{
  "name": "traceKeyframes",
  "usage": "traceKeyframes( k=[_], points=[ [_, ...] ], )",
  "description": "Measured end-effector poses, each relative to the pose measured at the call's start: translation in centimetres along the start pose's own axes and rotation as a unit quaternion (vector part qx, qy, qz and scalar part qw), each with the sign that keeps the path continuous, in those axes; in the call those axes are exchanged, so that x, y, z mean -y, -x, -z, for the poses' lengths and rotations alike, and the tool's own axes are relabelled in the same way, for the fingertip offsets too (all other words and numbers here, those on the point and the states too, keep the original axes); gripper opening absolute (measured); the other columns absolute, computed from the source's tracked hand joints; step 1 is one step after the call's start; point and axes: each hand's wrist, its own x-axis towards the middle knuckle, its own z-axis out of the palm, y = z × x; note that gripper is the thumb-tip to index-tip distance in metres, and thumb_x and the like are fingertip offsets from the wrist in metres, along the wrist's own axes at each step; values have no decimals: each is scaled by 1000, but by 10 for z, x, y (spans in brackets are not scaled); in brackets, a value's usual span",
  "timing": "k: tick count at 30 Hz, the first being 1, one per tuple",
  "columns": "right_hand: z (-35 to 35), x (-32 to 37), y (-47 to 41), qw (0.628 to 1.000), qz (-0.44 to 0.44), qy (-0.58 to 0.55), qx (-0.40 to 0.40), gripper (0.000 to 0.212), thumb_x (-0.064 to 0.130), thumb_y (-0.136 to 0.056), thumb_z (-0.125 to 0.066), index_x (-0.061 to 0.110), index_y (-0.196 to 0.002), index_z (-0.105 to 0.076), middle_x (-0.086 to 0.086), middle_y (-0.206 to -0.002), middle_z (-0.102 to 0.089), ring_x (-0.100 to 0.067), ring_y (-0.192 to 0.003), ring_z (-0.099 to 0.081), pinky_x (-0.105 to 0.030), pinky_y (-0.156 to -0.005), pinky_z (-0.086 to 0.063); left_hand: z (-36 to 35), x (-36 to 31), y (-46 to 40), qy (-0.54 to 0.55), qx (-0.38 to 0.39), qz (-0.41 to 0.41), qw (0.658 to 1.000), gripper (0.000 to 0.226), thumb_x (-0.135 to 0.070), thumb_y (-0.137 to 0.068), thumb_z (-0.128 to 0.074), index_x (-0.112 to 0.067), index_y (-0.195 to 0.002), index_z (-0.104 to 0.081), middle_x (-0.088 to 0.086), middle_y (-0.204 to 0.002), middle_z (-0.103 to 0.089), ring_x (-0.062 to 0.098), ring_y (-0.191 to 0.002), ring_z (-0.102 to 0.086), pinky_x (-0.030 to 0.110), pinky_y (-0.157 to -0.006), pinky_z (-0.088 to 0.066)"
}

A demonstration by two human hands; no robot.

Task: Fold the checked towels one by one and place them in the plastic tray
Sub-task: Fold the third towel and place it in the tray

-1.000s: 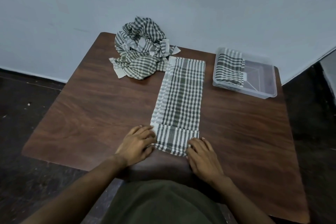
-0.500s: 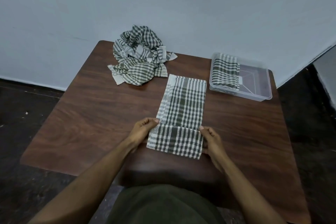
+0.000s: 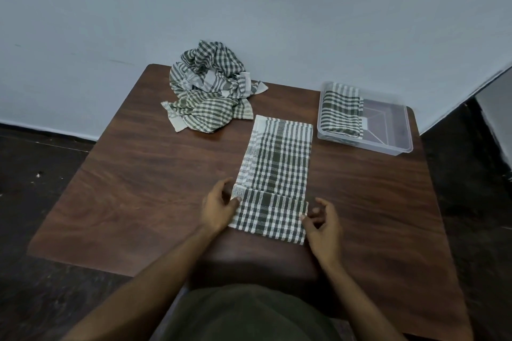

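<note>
Hands rolling up a checked towel [image 3: 277, 163].
Left hand [image 3: 219, 206] pinches the fold; right hand [image 3: 322, 220] curls beside it (grasp unclear). Roll evenly toward 12 o'clock.

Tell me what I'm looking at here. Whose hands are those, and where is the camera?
The camera sits on a person's head and looks down, so you see what they see. Those are their own two bare hands. On the brown table lies a long checked towel, its near end folded over. The left hand pinches that folded end at one side, and the right hand touches its other side with curled fingers. At the back is a pile of crumpled towels waiting to be folded. On the right a clear tray already holds one folded towel.
</note>
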Motion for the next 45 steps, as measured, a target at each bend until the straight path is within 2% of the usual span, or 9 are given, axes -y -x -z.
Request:
traceKeyframes(
  k=[5, 8, 14, 19, 24, 29, 34, 39, 45],
  points=[
    [17, -18, 8, 873, 353, 300, 155, 40, 42, -82, -58, 23, -117, -58, -2, -123, -58, -18, -115, -53, -35, -97, -42, 19, 20, 25, -271, 70, -287, 916, 35, -37, -79, -59, -28, -113, -60, -6, -116, -57, 16, -105, -57, 35, -83, -45],
    [13, -23, 10, 835, 360, 374, 182, 38, 41, -84, -51, 28, -119, -58, -3, -128, -60, -21, -119, -54, -37, -106, -34, 23, 34, 24, -346, 144, -340, 863, 39, -38, -77, -57, -30, -115, -60, -6, -121, -58, 15, -115, -55, 33, -97, -36],
    [17, -2, 4, 888, 250, 288, 256, 18, 37, -83, -49, 27, -93, -60, 10, -105, -60, -11, -106, -53, -35, -105, -27, 30, 21, 15, -364, 104, -413, 828, 22, -34, -79, -53, -29, -94, -69, -11, -103, -70, 10, -104, -63, 31, -100, -35],
    [36, 26, -4, 950, 69, -20, 304, 10, 18, -85, -59, 12, -78, -62, 0, -73, -59, -5, -69, -51, -23, -66, -41, 39, -25, 10, -16, 198, -153, 968, 16, -9, -86, -63, -23, -84, -70, -16, -79, -70, -3, -73, -61, 19, -69, -47],
    [19, 29, -19, 948, -165, -217, 166, 20, 27, -95, -55, 9, -97, -64, -5, -93, -70, -18, -88, -64, -42, -83, -52, 13, -40, -22, 194, 152, 42, 968, 22, -15, -94, -59, 4, -104, -65, 16, -93, -70, 25, -85, -62, 32, -76, -52],
    [8, 22, -31, 916, -252, -297, 97, 29, 18, -90, -62, 17, -118, -56, -8, -113, -68, -32, -102, -65, -53, -86, -54, 4, -28, -36, 245, 145, 123, 951, 22, -11, -88, -67, -10, -110, -66, 16, -106, -72, 27, -93, -69, 44, -92, -53],
    [1, 13, -32, 961, -170, -200, 92, 52, -15, -84, -58, 12, -128, -48, -10, -94, -66, -23, -84, -63, -29, -70, -55, -1, -18, -39, 128, 146, 66, 979, 55, 15, -83, -61, -10, -130, -46, 4, -88, -69, 9, -73, -68, 31, -72, -56],
    [1, 8, -24, 998, 42, 46, -6, 49, 8, -82, -67, 13, -128, -52, -5, -107, -58, -12, -84, -57, -15, -77, -44, -2, -17, -27, -42, 40, -38, 998, 49, -12, -84, -69, -17, -130, -53, -1, -99, -61, 20, -89, -62, 31, -79, -50],
    [14, -22, -10, 848, 347, 371, 150, 43, 39, -83, -50, 25, -123, -57, -2, -128, -59, -21, -120, -54, -34, -106, -28, 13, 14, -14, -357, 108, -349, 860, 43, -39, -74, -55, -30, -115, -59, -5, -120, -59, 17, -113, -55, 36, -91, -43]
  ],
)
